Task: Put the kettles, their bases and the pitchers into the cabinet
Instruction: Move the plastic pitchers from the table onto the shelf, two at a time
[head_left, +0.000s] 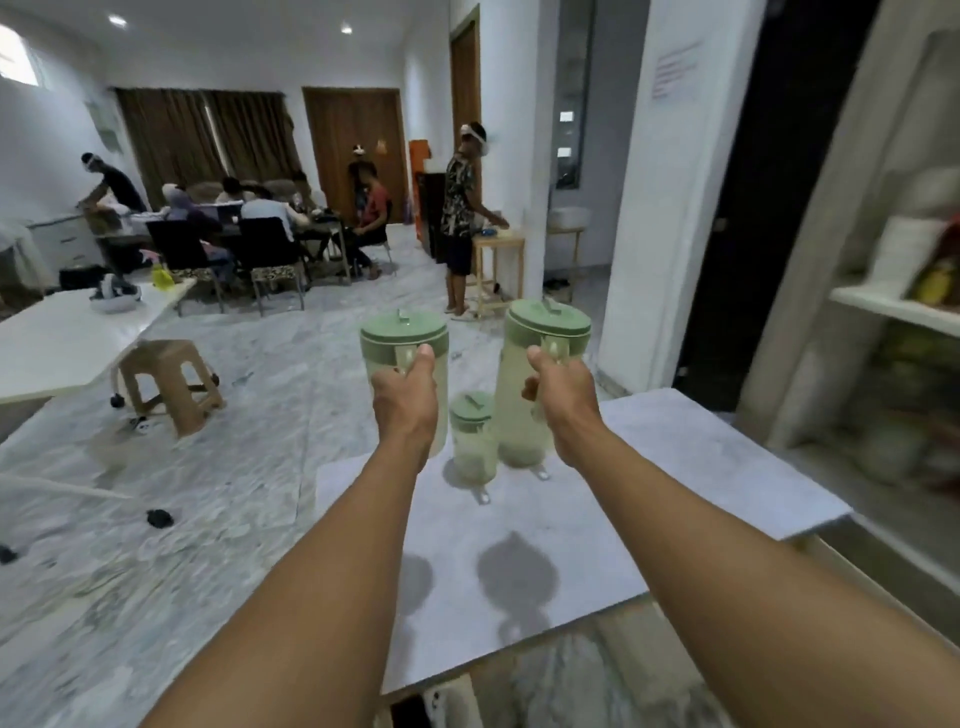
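Note:
Two tall clear pitchers with green lids are held up above a marble table (675, 467). My left hand (405, 400) grips the handle of the left pitcher (404, 332). My right hand (563, 400) is closed around the handle of the taller right pitcher (545, 327). A smaller pitcher (471, 441) with the same green lid stands on the table between my two hands. The cabinet (893, 306), with white shelves and blurred items on them, is at the right. No kettle or base is in view.
A brown plastic stool (166, 384) stands on the marble floor to the left, beside a white table (57, 343). Several people sit around a far table, and one person (462, 223) stands at a small wooden stand. A dark doorway (769, 208) opens beside the cabinet.

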